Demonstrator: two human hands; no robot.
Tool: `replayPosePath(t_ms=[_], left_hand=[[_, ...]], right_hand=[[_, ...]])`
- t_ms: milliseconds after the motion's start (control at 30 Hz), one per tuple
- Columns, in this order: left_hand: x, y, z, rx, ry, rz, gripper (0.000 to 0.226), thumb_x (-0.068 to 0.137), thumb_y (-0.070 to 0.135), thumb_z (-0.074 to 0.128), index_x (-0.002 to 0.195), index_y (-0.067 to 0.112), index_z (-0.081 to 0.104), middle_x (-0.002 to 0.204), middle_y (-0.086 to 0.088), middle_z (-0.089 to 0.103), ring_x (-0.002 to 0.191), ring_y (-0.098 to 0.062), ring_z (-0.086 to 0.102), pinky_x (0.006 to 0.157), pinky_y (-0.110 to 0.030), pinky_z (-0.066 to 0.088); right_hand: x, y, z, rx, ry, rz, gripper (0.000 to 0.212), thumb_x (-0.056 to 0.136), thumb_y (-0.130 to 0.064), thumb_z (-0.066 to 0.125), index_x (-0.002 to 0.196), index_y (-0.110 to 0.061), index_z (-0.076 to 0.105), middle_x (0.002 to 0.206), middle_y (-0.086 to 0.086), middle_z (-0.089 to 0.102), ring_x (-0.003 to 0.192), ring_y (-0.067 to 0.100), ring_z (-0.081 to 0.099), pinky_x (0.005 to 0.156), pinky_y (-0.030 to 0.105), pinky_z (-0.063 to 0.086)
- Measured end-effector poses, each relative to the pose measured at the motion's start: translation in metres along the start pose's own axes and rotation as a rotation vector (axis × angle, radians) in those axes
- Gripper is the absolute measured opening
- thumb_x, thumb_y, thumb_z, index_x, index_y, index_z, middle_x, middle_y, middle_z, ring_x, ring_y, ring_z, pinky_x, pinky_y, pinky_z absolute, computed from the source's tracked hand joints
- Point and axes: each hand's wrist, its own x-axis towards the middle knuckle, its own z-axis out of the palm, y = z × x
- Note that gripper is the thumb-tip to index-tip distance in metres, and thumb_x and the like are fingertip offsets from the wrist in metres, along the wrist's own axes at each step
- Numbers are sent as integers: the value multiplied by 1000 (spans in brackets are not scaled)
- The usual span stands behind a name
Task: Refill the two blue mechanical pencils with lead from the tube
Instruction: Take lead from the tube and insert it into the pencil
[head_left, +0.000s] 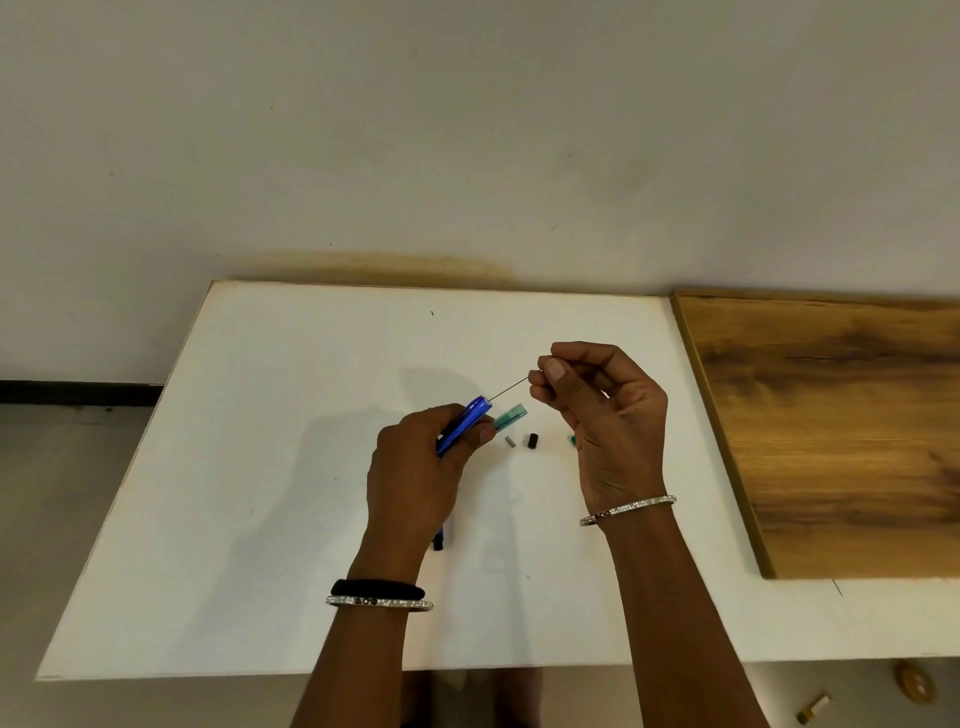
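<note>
white tabletop (260, 467) lying under plain wall | my left hand (415, 467) is gripping blue pencil (465, 423), open end tilting toward 1 o'clock | my right hand (597, 415) is pinching thin lead (509, 388), tip just at pencil's mouth | teal lead tube (511, 417) lying just beside pencil at 3 o'clock | second pencil's tip (440, 540) showing under left wrist
</note>
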Motion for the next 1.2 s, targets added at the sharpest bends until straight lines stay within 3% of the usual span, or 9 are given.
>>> replayPosePath(t_ms=[167, 400, 600, 767, 933, 1100, 1200], left_hand=[[0, 1, 1, 1, -4, -8, 37, 80, 48, 65, 106, 23, 73, 97, 2, 74, 83, -15, 65, 80, -22, 46], [-1, 3, 0, -15, 0, -19, 35, 80, 47, 66, 105, 23, 74, 98, 2, 75, 86, -16, 66, 84, -26, 50], [-2, 2, 0, 0, 27, -15, 36, 80, 47, 65, 105, 23, 74, 97, 2, 74, 83, -14, 65, 79, -22, 45], [-1, 2, 1, 54, 17, -30, 40, 80, 50, 64, 108, 22, 72, 98, 1, 74, 83, -17, 65, 80, -25, 47], [-2, 4, 1, 77, 0, -19, 40, 82, 47, 64, 110, 20, 72, 101, -2, 74, 87, -20, 65, 86, -32, 52], [-2, 7, 1, 88, 0, -28, 38, 83, 47, 64, 110, 21, 72, 97, -4, 73, 82, -21, 64, 80, -32, 51], [-2, 6, 0, 67, -13, -25, 38, 84, 47, 63, 110, 21, 72, 98, -3, 74, 85, -20, 66, 83, -34, 53]], right_hand=[[-1, 1, 2, -67, -46, -12, 14, 83, 0, 71, 94, -8, 73, 90, 20, 73, 81, 34, 71, 72, 37, 60], [-1, -2, -1, -104, -68, -29, 14, 81, -4, 74, 94, -9, 73, 93, 23, 71, 85, 37, 69, 76, 44, 60], [0, -6, -1, -161, -97, -67, 14, 82, -3, 73, 92, -13, 73, 91, 21, 72, 86, 39, 68, 74, 41, 60], [-1, -6, 0, -246, -125, -79, 16, 81, -4, 75, 92, -15, 73, 89, 11, 74, 83, 30, 71, 76, 46, 61], [-4, -2, 5, -347, -184, -83, 16, 78, -10, 79, 90, -19, 73, 89, -1, 76, 85, 18, 73, 72, 28, 60], [-5, 2, 6, -458, -282, -91, 11, 80, -16, 78, 90, -19, 74, 85, -8, 78, 83, 10, 74, 69, 22, 56], [-5, 1, 4, -418, -331, -58, 12, 85, -15, 73, 96, -20, 74, 91, -5, 78, 90, 12, 74, 78, 28, 59]])
